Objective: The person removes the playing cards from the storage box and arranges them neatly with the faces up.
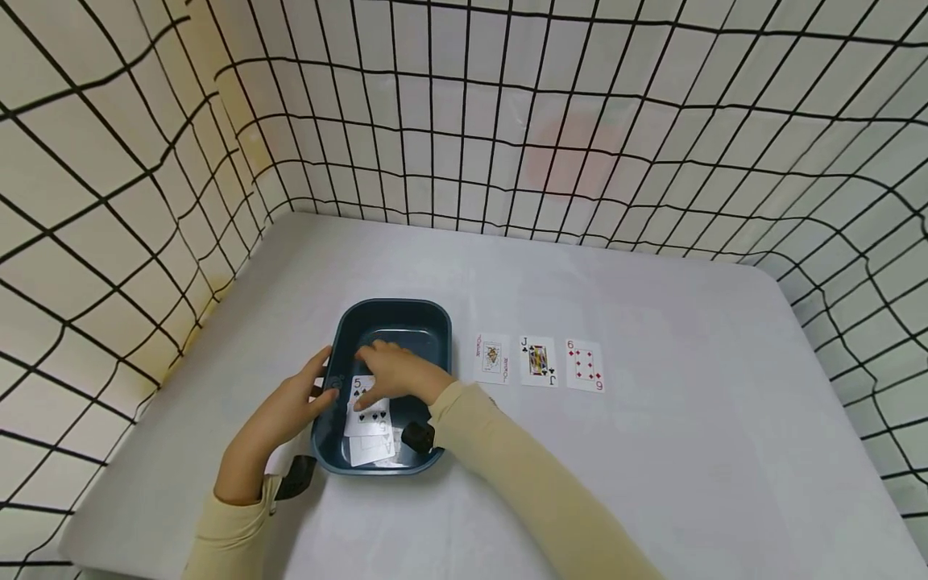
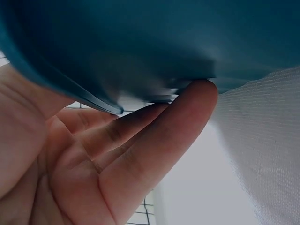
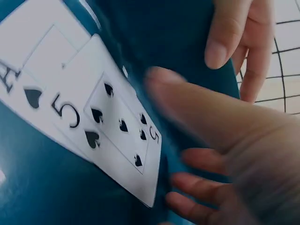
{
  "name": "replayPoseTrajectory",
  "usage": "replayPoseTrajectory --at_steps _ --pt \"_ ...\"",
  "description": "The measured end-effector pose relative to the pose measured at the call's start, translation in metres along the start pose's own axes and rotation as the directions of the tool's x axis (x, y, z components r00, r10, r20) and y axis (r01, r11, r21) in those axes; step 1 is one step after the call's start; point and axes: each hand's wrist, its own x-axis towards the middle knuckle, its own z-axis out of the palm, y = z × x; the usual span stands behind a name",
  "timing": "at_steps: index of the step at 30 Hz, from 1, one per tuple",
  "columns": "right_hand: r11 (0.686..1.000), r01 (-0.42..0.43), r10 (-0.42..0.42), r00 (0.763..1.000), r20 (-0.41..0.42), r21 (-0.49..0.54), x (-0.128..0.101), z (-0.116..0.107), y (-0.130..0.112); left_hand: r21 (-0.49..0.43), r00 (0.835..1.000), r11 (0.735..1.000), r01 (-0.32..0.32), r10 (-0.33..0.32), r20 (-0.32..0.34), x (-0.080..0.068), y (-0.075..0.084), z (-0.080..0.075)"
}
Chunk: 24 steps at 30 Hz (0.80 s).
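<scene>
A dark blue tray (image 1: 435,322) sits on the white table. In it lie a five of spades (image 1: 371,412) (image 3: 117,126) and, partly under it, an ace (image 1: 373,447) (image 3: 33,89). My right hand (image 1: 377,383) (image 3: 187,140) reaches into the tray, its thumb over the five and its fingertips (image 3: 194,157) at the card's edge, holding nothing. My left hand (image 1: 315,395) (image 2: 154,117) grips the tray's left rim (image 2: 70,89), thumb (image 3: 225,37) over the edge and fingers against the outer wall.
Three cards lie face up in a row right of the tray: a joker (image 1: 491,358), a jack of clubs (image 1: 537,361) and a six of diamonds (image 1: 584,365). Gridded walls (image 1: 507,121) close in the table at the back and sides.
</scene>
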Motion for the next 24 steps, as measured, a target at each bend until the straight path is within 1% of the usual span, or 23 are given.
replayPoseTrajectory --at_steps 1,3,5,8,11,13,14,16,18,20,22,24 --pt "0.998 -0.016 0.017 1.0 0.012 -0.061 0.0 0.002 -0.001 -0.003 1.0 1.0 0.0 0.0 -0.003 0.0 0.0 0.0" --pt "0.983 -0.05 0.054 0.998 0.022 -0.175 0.0 0.004 -0.002 -0.004 1.0 1.0 -0.001 0.001 -0.008 0.001 0.0 0.0" --pt "0.968 -0.08 0.087 0.996 0.016 -0.24 0.0 0.006 -0.002 -0.008 1.0 1.0 -0.002 0.002 -0.01 0.001 0.0 0.001" --pt "0.96 -0.101 0.107 0.994 0.006 -0.261 0.001 0.007 -0.001 -0.014 1.0 1.0 -0.011 0.011 -0.016 0.0 -0.001 0.001" --pt "0.967 -0.121 0.122 0.992 -0.007 -0.223 0.002 0.007 0.0 -0.02 1.0 1.0 -0.022 0.022 -0.02 0.0 -0.002 0.001" --pt "0.976 -0.134 0.133 0.991 -0.02 -0.17 0.002 0.006 0.002 -0.019 0.999 0.999 -0.029 0.028 -0.023 -0.001 -0.002 0.001" --pt "0.982 -0.139 0.136 0.99 -0.035 -0.128 0.002 0.006 0.002 -0.019 0.999 0.999 -0.03 0.03 -0.022 -0.001 -0.002 0.001" --pt "0.99 -0.137 0.136 0.989 -0.065 -0.021 0.002 0.004 0.004 -0.019 1.0 1.0 -0.021 0.021 -0.019 -0.001 -0.002 0.001" --pt "0.987 -0.117 0.128 0.987 -0.096 0.112 0.002 0.002 0.006 -0.016 1.0 1.0 -0.013 0.013 -0.017 -0.001 -0.002 0.001" --pt "0.963 -0.098 0.13 0.985 -0.115 0.25 0.001 -0.001 0.008 -0.017 1.0 1.0 -0.001 0.001 -0.013 0.0 -0.001 0.001" --pt "0.923 -0.082 0.134 0.984 -0.117 0.376 0.0 -0.004 0.011 -0.018 1.0 1.0 0.005 -0.006 -0.011 0.0 -0.001 0.001" --pt "0.876 -0.055 0.129 0.984 -0.124 0.479 -0.001 -0.006 0.013 -0.021 1.0 1.0 0.01 -0.01 -0.007 0.0 0.0 0.001"
